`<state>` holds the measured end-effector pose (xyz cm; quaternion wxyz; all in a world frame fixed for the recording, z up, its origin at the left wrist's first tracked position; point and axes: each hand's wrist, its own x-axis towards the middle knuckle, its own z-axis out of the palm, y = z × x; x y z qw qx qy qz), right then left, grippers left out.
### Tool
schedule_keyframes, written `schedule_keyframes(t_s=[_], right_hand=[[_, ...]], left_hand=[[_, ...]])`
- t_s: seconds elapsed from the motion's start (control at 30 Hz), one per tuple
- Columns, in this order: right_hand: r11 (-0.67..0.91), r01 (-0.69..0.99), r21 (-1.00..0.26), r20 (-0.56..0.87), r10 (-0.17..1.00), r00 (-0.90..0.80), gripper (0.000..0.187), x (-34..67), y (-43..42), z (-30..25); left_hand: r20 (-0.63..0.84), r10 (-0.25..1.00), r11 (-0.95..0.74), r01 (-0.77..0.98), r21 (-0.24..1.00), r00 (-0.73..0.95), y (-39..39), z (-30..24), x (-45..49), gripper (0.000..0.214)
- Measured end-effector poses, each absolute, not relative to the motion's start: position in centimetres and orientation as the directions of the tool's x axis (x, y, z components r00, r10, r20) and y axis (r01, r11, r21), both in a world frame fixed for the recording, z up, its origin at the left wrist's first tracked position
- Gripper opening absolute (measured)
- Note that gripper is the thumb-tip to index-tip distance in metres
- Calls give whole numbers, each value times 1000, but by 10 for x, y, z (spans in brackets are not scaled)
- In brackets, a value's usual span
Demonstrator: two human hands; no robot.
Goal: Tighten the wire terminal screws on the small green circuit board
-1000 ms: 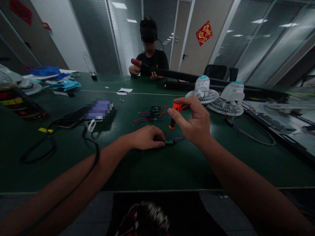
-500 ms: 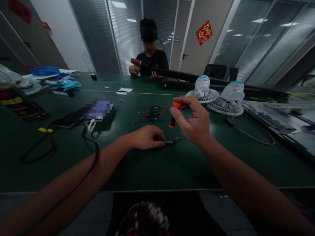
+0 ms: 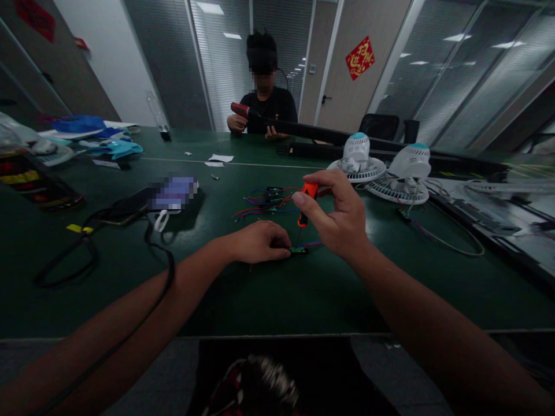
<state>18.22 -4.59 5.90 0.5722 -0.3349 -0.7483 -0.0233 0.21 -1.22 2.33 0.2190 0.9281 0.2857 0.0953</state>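
Small green circuit board [image 3: 298, 250] pinned under left hand [image 3: 258, 241] fingertips on dark green worktop [image 3: 269, 294], right hand [image 3: 340, 218] pinching orange-handled screwdriver [image 3: 306, 203] upright, tip down just above the board

Both forearms are being shown bare above the green table [image 3: 269, 300], as are the left hand [image 3: 260, 241] and right hand [image 3: 342, 222]. A thin black cable [image 3: 172, 271] is being trailed along the left forearm, from the tabletop down past the table's near edge. Below that edge, dark clothing [image 3: 329, 375] is being worn, with a blurred red-and-white patterned patch [image 3: 255, 381] at its middle.
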Motion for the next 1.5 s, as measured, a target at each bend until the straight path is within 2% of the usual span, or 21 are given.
schedule_keyframes(t_s=[0.43,0.73,1.1,1.3,1.5], right_hand=[[768,559,-312,868,470,-160,19,185,-46,63],[759,543,-359,849,507,-149,22,184,-47,61],[746,567,-348,848,508,-148,23,185,-42,58],[754,562,-339,851,500,-158,24,185,-39,56],[769,557,-313,867,471,-163,24,186,-38,57]], left_hand=[[32,584,-726,504,467,811,-14,26,2,23],[30,579,-726,498,474,815,-13,24,2,25],[36,580,-734,502,457,814,-14,25,3,26],[66,530,-803,475,360,846,-13,24,4,32],[125,510,-839,459,292,851,-11,20,2,26]])
